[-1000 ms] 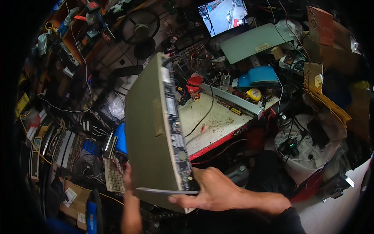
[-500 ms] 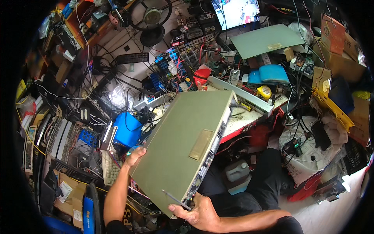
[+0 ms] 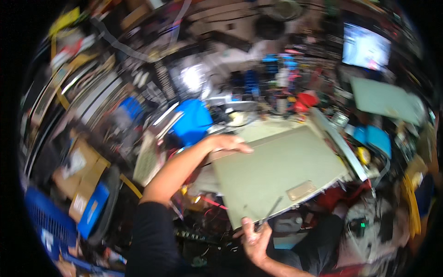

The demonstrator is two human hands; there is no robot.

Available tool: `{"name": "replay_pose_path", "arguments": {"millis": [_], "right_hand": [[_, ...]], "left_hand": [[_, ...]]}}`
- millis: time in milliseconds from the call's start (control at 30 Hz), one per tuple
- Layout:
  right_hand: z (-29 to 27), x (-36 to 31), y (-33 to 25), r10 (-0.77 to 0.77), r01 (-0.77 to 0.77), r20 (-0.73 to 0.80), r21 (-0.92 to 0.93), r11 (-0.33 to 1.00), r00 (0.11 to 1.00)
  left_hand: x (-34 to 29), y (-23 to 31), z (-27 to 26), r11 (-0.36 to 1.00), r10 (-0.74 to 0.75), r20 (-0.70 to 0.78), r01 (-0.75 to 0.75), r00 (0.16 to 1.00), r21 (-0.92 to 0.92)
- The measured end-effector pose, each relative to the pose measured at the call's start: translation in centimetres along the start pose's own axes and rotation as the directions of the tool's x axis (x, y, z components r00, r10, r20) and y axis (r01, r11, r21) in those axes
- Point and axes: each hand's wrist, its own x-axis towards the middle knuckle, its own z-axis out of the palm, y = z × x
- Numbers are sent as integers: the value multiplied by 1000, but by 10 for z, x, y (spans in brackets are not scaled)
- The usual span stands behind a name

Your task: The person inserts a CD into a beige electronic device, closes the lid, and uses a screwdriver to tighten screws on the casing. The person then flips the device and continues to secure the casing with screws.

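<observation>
A flat grey-green metal equipment case (image 3: pixel 272 168), with a tan rectangular patch near its front edge, lies tilted over the workbench. My left hand (image 3: pixel 226 144) grips its far left edge, fingers bent over the top face. At the near left corner my right hand (image 3: pixel 254 237) is closed, its thumb on the top face. A thin dark metal rod (image 3: pixel 275 207), like a screwdriver's shaft, sticks out from my right hand across the case. Motion smears the view, and the underside of the case is hidden.
A long metal panel (image 3: pixel 339 145) runs along the case's right side. Behind it are a red object (image 3: pixel 304 100) and a yellow tape measure (image 3: pixel 363 155). A blue bin (image 3: pixel 191 122) stands left of the case. A lit screen (image 3: pixel 366 46) and a pale green panel (image 3: pixel 385 99) are farther right.
My view has swung left, so the surroundings sit farther right. The case has turned and come flatter over the bench. My left hand has shifted onto its far edge; the right keeps the near corner.
</observation>
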Motion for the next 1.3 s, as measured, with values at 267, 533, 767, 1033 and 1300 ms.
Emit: {"name": "replay_pose_path", "arguments": {"millis": [267,533,767,1033,1300], "right_hand": [[3,50,14,72,-71,-85,13,997,994],[-45,51,1,56,-76,-161,-117,990,985],[-61,31,-12,183,-222,-268,-124,967,946],[-61,32,-6,89,-104,-93,-171,980,992],[-50,36,-5,149,-158,-90,-100,982,985]], "left_hand": [[24,9,-29,997,71,-221,-65,973,35],[-22,-42,-41,991,-35,-362,78,932,106],[-28,-64,-8,864,-91,-255,204,963,461],[-20,-73,18,911,139,-483,80,864,405],[-20,-84,24,954,151,-588,40,795,298]]}}
